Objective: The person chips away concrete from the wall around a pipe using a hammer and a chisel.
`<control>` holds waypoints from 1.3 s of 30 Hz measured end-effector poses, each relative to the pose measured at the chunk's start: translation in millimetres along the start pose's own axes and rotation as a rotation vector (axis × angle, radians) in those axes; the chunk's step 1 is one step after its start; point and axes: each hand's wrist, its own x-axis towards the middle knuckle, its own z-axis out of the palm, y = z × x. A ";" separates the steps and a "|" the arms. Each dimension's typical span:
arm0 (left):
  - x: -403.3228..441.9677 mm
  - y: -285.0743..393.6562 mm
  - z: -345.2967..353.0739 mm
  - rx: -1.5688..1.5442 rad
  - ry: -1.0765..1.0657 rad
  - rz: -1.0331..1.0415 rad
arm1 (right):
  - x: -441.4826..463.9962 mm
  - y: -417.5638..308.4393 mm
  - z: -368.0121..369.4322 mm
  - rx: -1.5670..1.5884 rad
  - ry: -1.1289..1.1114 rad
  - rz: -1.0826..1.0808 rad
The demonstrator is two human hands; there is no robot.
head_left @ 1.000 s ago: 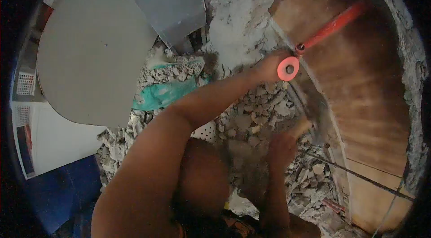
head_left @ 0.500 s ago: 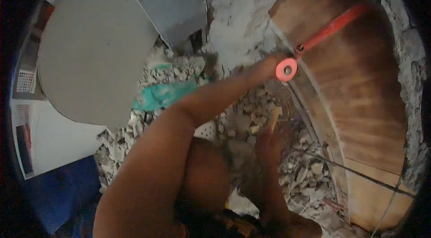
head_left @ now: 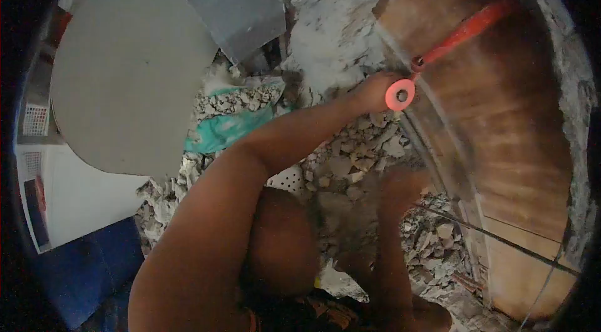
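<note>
My left hand [head_left: 377, 91] is closed around a chisel [head_left: 402, 97]. Its round pink hand guard faces me, with a grey metal end at the centre. The chisel's tip is hidden beyond my fist, beside the edge of a brown wooden panel [head_left: 501, 125]. Lower down, my right hand [head_left: 402, 187] is smeared by motion and seems curled. What it holds is too blurred to make out. Broken rubble [head_left: 354, 150] lies beneath both hands. A red strip-like piece [head_left: 466, 31] lies across the panel, its lower end near my left fist.
Rough broken plaster [head_left: 338, 13] runs up behind my left hand. A thin dark rod [head_left: 488, 238] crosses the panel's lower part. At left are a large grey board [head_left: 125, 75], a green bag [head_left: 228, 128] on rubble and a blue sheet [head_left: 91, 269]. My foot in a white perforated shoe [head_left: 287, 180] rests on debris.
My right hand has shifted right and slightly up; the yellowish piece that showed at its fingers no longer stands out. My left hand and the chisel have barely moved.
</note>
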 end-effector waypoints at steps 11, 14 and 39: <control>-1.1 -4.8 -16.3 -0.186 -0.086 -0.184 | -48.0 -9.8 -8.0 1.563 -0.400 0.638; 3.0 -20.9 -15.0 -0.105 -0.050 -0.104 | -25.1 2.3 -48.9 1.710 -0.471 0.830; -13.2 32.5 29.1 -0.098 -0.327 -0.188 | -17.1 -11.6 -38.5 1.769 -0.778 1.299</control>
